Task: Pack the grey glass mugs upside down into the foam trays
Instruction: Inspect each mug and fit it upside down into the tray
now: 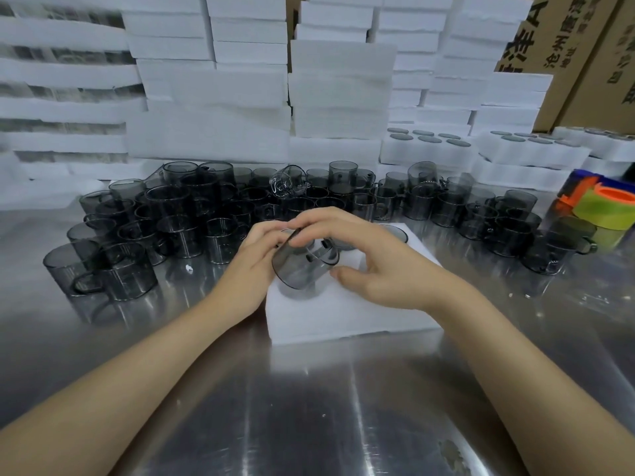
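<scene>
At the centre of the frame both hands hold one grey glass mug (300,266) over a white foam tray (347,317); the mug is tilted, with one end up under the fingers and the other end down at the foam, and its handle points to the right. The left hand (256,261) grasps the mug from the left side, fingers curled round the wall. The right hand (372,266) grasps it from above, with the fingers bent over the upper end and the thumb near the lower rim. If the mug already sits in a cavity of the tray, I cannot tell.

The tray lies flat on a steel table (309,413); at its far right corner the round grey base of another mug (397,232) shows in the foam.

Behind the hands, across the middle of the frame, many loose grey mugs (206,214) stand close together on the table. Behind them, tall stacks of white foam trays (213,91) fill the upper part. At the upper right are filled trays (427,146) with round grey bases showing; further right are brown cardboard boxes (584,46). At the right edge lie coloured tape rolls (610,207).
</scene>
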`<action>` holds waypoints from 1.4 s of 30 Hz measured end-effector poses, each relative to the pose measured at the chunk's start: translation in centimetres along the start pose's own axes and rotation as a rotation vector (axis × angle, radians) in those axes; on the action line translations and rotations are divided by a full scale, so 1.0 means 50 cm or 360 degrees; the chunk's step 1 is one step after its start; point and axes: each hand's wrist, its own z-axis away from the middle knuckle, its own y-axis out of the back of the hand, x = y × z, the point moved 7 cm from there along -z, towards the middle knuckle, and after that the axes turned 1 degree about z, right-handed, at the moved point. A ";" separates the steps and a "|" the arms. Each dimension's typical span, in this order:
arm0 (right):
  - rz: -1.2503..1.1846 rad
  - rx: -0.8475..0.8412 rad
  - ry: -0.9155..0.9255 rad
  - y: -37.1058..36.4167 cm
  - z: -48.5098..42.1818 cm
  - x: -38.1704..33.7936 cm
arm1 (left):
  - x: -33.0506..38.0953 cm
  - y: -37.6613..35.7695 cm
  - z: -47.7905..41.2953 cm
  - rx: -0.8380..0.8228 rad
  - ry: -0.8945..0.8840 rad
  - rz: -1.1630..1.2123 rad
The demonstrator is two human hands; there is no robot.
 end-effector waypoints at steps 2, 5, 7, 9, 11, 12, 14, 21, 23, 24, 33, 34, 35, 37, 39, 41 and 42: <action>-0.0022 0.0036 0.0013 -0.002 -0.002 -0.005 | 0.006 -0.003 0.003 -0.0002 0.0001 -0.0005; 0.0007 0.0171 0.0021 0.000 -0.003 -0.009 | 0.002 -0.004 -0.002 -0.0020 0.0013 -0.0025; -0.0007 0.0195 -0.0003 0.004 -0.001 -0.006 | -0.002 -0.004 0.002 -0.0026 0.0024 -0.0037; -0.0009 0.0141 -0.0006 0.000 0.001 -0.007 | -0.005 -0.002 0.003 -0.0024 0.0036 -0.0050; 0.0013 0.0059 0.0007 -0.009 0.000 -0.010 | 0.003 -0.004 0.005 -0.0036 0.0035 0.0036; 0.0025 0.0026 0.0010 -0.013 -0.001 -0.011 | 0.003 -0.007 0.005 -0.0041 0.0069 0.0147; 0.0020 -0.0017 -0.0009 -0.016 -0.003 -0.009 | 0.012 -0.009 0.006 -0.0025 0.0074 0.0207; 0.0115 -0.0087 -0.0121 -0.016 -0.013 -0.008 | 0.002 -0.013 0.003 0.0012 0.0192 0.0363; 0.0194 -0.0138 -0.0129 -0.026 -0.018 -0.011 | 0.009 -0.016 0.004 -0.0028 0.0185 0.0331; 0.0236 -0.0181 -0.0129 -0.033 -0.021 -0.013 | 0.007 -0.016 0.006 -0.0046 0.0221 0.0327; -0.0545 -0.0042 -0.0411 -0.013 0.005 0.048 | 0.008 -0.018 0.006 -0.0208 0.0181 0.0176; -0.0581 -0.0011 -0.0418 -0.012 0.007 0.052 | 0.010 -0.019 0.008 -0.0230 0.0201 0.0207; -0.0608 0.0022 -0.0428 -0.010 0.009 0.055 | 0.014 -0.020 0.012 -0.0236 0.0210 0.0260; -0.0647 0.0067 -0.0438 -0.005 0.008 0.059 | 0.015 -0.011 0.013 -0.0184 0.0246 0.0437; -0.0675 0.0086 -0.0457 -0.004 0.007 0.062 | 0.014 -0.011 0.008 -0.0231 0.0337 0.0531; -0.0689 0.0072 -0.0491 -0.010 0.008 0.062 | 0.014 -0.012 0.009 -0.0362 0.0305 0.0532; -0.0650 0.0042 -0.0505 -0.015 0.008 0.061 | 0.010 -0.010 0.009 -0.0406 0.0288 0.0539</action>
